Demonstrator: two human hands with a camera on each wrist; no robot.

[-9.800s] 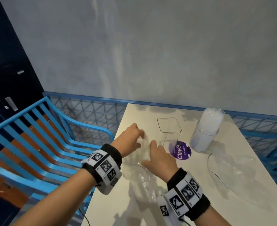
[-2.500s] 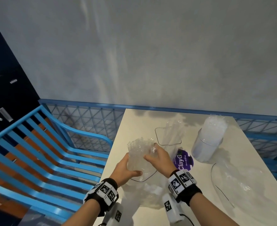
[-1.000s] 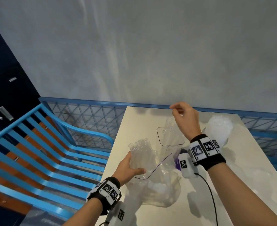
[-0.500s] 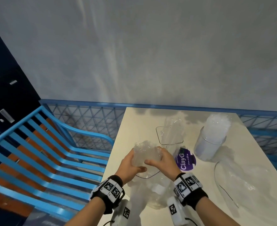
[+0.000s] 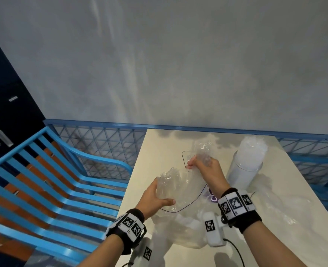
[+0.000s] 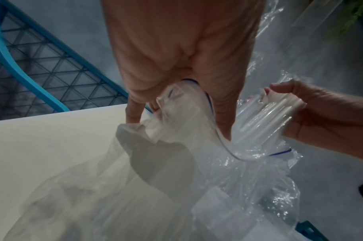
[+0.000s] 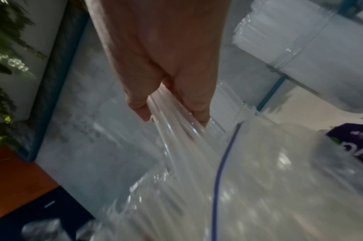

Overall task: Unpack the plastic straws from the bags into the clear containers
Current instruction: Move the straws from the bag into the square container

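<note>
On cream table (image 5: pixel 159 151) by grey wall (image 5: pixel 178 64), blue chair (image 5: pixel 53 189) alongside

Since half a second ago the right hand (image 5: pixel 207 171) has lifted off the bag (image 5: pixel 178 189) mouth toward 1 o'clock, its grip closed on a bundle of clear straws (image 5: pixel 202 153) drawn partly out. The left hand (image 5: pixel 154 199) now holds the bag mouth alone, slightly lower.
</note>
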